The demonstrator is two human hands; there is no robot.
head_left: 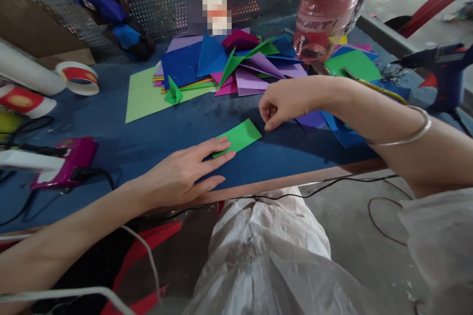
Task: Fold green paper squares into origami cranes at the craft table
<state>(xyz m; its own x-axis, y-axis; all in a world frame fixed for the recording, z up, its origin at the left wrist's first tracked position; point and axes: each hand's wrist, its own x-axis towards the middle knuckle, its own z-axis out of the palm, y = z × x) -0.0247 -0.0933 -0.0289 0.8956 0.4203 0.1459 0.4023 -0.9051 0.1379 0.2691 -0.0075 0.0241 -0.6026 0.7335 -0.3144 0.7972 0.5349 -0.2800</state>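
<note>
Left hand: the left hand [185, 172] lies flat and spread on the blue desk [121, 133], fingertips pressing the near end of the folded green paper [239, 137].
Right hand: the right hand [284, 103] hovers just beside the paper's far corner, fingers curled narrow, gripping nothing; a silver bangle [410, 130] circles the forearm.
Green paper: a folded strip lying flat near the desk's front edge, between both hands.
Behind: a heap of coloured paper sheets [240, 64], a pink water bottle [327, 10].
Left side: a tape roll [78, 78], a magenta glue gun [62, 162].
</note>
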